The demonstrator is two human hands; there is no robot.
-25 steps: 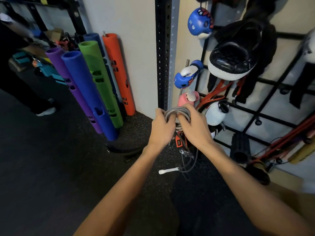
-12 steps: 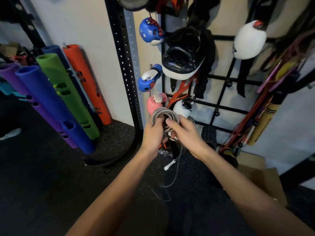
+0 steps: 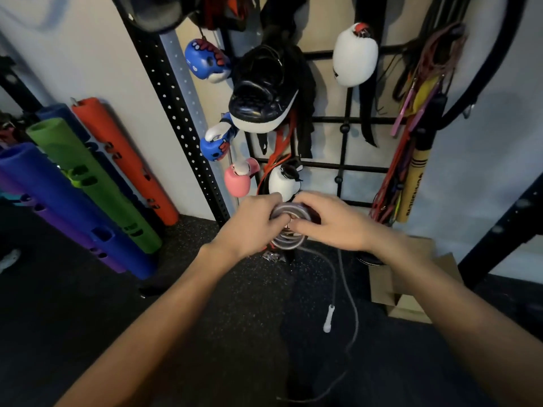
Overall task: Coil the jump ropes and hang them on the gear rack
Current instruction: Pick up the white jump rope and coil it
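A grey jump rope (image 3: 289,240) is wound into a small coil between my two hands. My left hand (image 3: 249,223) grips the coil's left side and my right hand (image 3: 329,223) is closed over its right side. A loose tail of the rope hangs down to the dark floor, with a white handle (image 3: 328,318) dangling at its end. The black wire gear rack (image 3: 346,167) is on the wall directly behind my hands.
Boxing gloves, a black focus pad (image 3: 261,95) and a white glove (image 3: 355,55) hang on the rack. Other ropes and bands (image 3: 411,136) hang at the right. Coloured foam tubes (image 3: 97,177) lean at the left. A perforated black post (image 3: 179,113) and cardboard (image 3: 408,301) stand close by.
My view has swung right and closer to the rack. Both hands have kept hold of the coil, which sits lower in front of the rack; the white handle now dangles to the right.
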